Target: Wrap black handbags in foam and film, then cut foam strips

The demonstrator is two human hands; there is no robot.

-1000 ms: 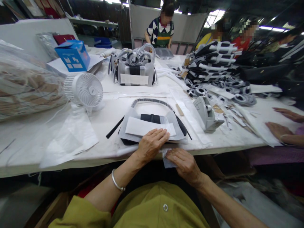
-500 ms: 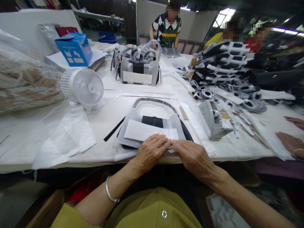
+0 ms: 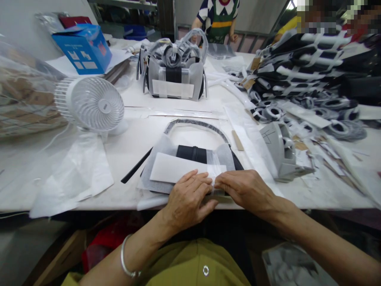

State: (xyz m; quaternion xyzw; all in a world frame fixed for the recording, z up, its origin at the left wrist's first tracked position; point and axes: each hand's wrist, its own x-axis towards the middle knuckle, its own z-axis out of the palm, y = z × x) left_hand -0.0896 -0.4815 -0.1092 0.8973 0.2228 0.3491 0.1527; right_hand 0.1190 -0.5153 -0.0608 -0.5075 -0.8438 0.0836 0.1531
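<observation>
A black handbag (image 3: 186,151) lies on the table in front of me, partly covered with thin white foam sheet (image 3: 224,157), its wrapped handle (image 3: 199,124) arching away from me. Across its front rests a white card (image 3: 169,169), and a strip of clear tape (image 3: 216,161) runs down over the card's right part. My left hand (image 3: 192,198) lies over the card's lower edge, fingers stretched and thumb apart. Beside it, my right hand (image 3: 244,188) pinches at the tape's lower end by the bag's bottom edge. The fingertips partly hide that end.
A white fan (image 3: 95,104) and a blue box (image 3: 85,49) stand left. Another wrapped handbag (image 3: 174,77) sits behind. To the right are a grey tape dispenser (image 3: 275,151), a brown cardboard strip (image 3: 237,140) and piled wrapped straps (image 3: 306,75). A person (image 3: 218,22) stands across the table.
The view has tilted down and come nearer. The clear tape now shows over the card's right part. My left thumb has spread, and my right hand has shifted slightly right, apart from the left.
</observation>
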